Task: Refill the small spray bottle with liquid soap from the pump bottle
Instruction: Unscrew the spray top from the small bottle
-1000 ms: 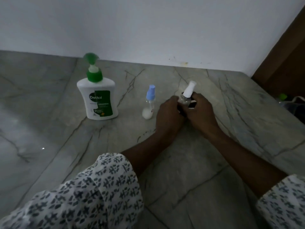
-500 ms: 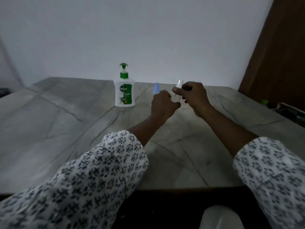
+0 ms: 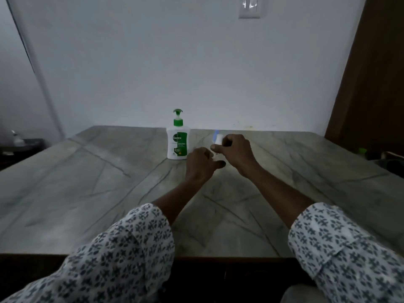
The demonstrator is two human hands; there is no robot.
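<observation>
Step in hand (judged): opening the small spray bottle, before any soap is transferred. No soap drawn yet.

Dettol pump bottle (image 3: pixel 178 138): upright on the table (image 3: pixel 87 171), far centre, green pump head on and untouched. It stands just left of the hands, not touching them.

Left hand (image 3: pixel 201 164): back towards the camera, fingers (image 3: pixel 205 153) curled in around the lower part of the small spray bottle (image 3: pixel 216 158). Only a pale sliver of the body shows between the two hands. The thumb lies out along the near side. How firm the grip is cannot be told.

Small spray bottle: held just above the table, roughly upright, right of the pump bottle. Fill level hidden.

White spray cap (image 3: pixel 219 139): shows above the knuckles, at the top of the bottle. Whether it is seated or already loose cannot be told.

Blue-capped bottle (image 3: pixel 216 132): only its tip shows, behind the cap.

Right hand (image 3: pixel 237 153): fingers (image 3: pixel 226 143) bent tight and closed around the white spray cap, thumb tip pressed against its near side.

Next move (judged): twist the cap off while the left hand holds the body steady, then bring the open neck under the pump spout. The narrow neck calls for careful alignment.
</observation>
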